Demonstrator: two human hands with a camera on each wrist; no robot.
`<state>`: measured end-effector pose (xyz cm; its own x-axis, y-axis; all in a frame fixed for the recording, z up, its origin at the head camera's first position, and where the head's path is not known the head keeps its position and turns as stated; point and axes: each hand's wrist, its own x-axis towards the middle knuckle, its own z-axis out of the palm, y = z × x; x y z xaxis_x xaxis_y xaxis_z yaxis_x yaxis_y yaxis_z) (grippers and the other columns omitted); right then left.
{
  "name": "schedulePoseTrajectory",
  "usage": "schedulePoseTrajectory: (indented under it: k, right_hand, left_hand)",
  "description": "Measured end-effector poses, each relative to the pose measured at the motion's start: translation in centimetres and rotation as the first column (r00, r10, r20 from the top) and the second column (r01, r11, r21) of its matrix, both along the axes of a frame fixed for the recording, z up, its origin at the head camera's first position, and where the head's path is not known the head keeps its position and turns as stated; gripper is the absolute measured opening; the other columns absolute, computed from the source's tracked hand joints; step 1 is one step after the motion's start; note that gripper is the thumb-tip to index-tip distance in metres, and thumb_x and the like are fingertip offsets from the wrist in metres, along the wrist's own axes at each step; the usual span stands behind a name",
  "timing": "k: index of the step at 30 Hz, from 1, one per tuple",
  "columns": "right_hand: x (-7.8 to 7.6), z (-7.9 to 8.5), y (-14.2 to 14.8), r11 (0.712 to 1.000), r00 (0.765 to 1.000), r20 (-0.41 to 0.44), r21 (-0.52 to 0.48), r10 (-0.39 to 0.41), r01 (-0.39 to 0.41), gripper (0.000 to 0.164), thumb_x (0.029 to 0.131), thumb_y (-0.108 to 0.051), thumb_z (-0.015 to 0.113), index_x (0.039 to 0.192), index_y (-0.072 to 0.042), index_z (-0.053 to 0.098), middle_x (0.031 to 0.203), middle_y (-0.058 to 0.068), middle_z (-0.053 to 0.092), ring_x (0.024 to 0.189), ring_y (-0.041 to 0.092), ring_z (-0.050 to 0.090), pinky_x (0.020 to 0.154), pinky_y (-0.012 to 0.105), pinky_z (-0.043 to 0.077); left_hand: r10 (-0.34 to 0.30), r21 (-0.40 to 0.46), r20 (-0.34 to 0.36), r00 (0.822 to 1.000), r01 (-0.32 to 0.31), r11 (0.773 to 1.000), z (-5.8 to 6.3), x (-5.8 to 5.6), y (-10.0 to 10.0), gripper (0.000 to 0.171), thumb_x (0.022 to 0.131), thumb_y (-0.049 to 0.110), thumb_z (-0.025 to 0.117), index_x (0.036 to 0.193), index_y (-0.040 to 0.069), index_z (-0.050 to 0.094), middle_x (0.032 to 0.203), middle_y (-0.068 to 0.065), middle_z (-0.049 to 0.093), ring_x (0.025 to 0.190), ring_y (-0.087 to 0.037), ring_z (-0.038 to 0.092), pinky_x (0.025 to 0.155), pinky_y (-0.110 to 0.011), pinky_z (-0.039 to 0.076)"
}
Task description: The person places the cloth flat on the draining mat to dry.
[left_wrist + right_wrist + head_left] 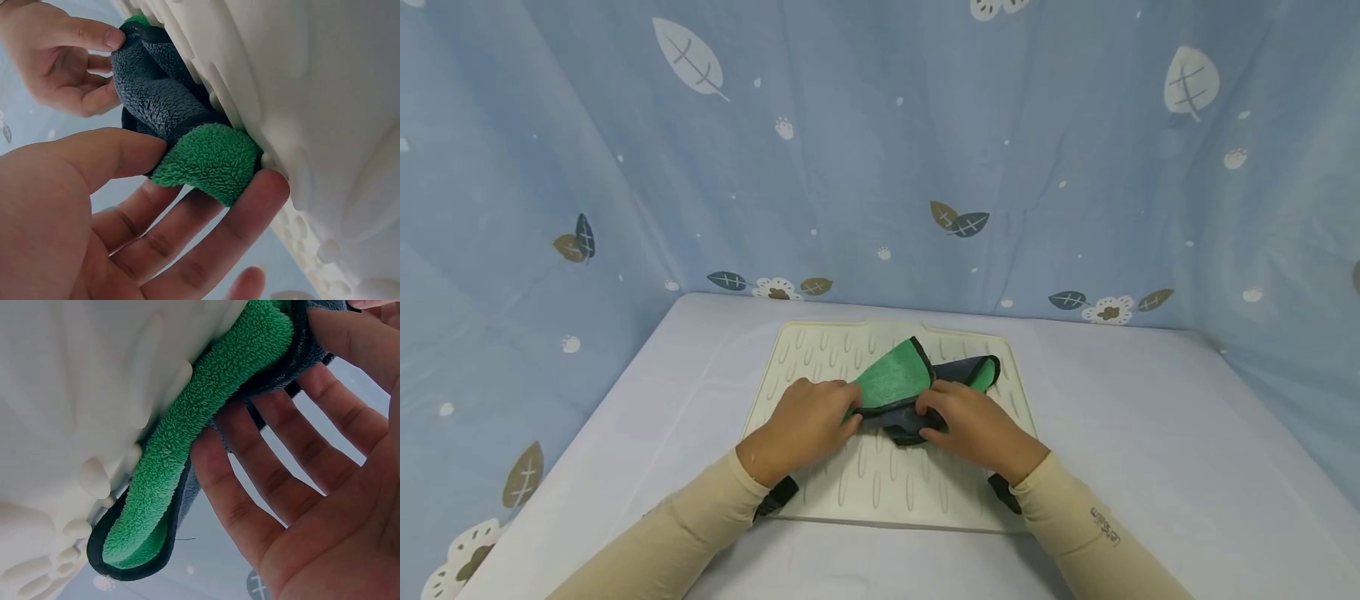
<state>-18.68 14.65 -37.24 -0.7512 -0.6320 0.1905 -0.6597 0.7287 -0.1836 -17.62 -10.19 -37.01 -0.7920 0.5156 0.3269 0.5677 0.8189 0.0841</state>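
A two-sided towel point(893, 377), green on one face and dark grey on the other with black edging, lies crumpled and partly folded on a cream ribbed mat point(880, 492). My left hand point(811, 421) pinches its left end between thumb and fingers; in the left wrist view the green pile point(209, 156) shows between them. On the other side, my right hand point(973, 425) grips the grey part near the middle, thumb on top and fingers beneath. A green fold point(150, 481) trails past those fingers along the mat in the right wrist view.
The mat lies on a table with a white cloth point(1120, 400). Blue curtains point(880, 150) printed with leaves and flowers stand behind the table and along both sides. Black wrist straps point(777, 496) show under the sleeves.
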Motion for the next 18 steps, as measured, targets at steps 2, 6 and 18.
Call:
schedulePoseTrajectory:
  k: [2,6,18]
  right_hand:
    - [-0.02,-0.11,-0.03,1.0,1.0,-0.006,0.004,0.0,0.0,0.021,0.084,-0.021,0.082,0.099,-0.015,0.07,0.093,-0.002,0.062,0.079,0.008,0.058,0.068,0.027,0.052]
    - [0.01,-0.2,-0.02,1.0,1.0,-0.011,0.008,-0.006,0.006,0.021,0.084,-0.021,0.082,0.099,-0.015,0.069,0.094,-0.002,0.062,0.079,0.009,0.058,0.068,0.027,0.052]
    - [0.21,-0.22,0.08,1.0,1.0,-0.001,0.015,-0.02,0.02,0.022,0.085,-0.023,0.081,0.1,-0.017,0.066,0.092,-0.003,0.059,0.078,0.008,0.055,0.067,0.027,0.05]
  left_hand:
    - [0.015,0.011,0.016,1.0,-0.015,1.0,-0.04,-0.1,-0.08,0.014,0.087,0.021,0.077,0.082,0.015,0.066,0.07,0.006,0.066,0.056,-0.007,0.053,0.051,-0.029,0.039]
    - [0.048,0.027,0.053,0.997,-0.049,0.998,-0.1,-0.35,-0.3,0.016,0.088,0.021,0.075,0.079,0.017,0.062,0.06,0.01,0.056,0.05,-0.005,0.039,0.048,-0.025,0.031]
    - [0.093,0.05,0.123,0.988,-0.1,0.994,0.24,-0.69,-0.78,0.041,0.093,0.022,0.068,0.064,0.019,0.039,0.054,0.011,0.021,0.049,-0.006,0.022,0.046,-0.023,0.017]
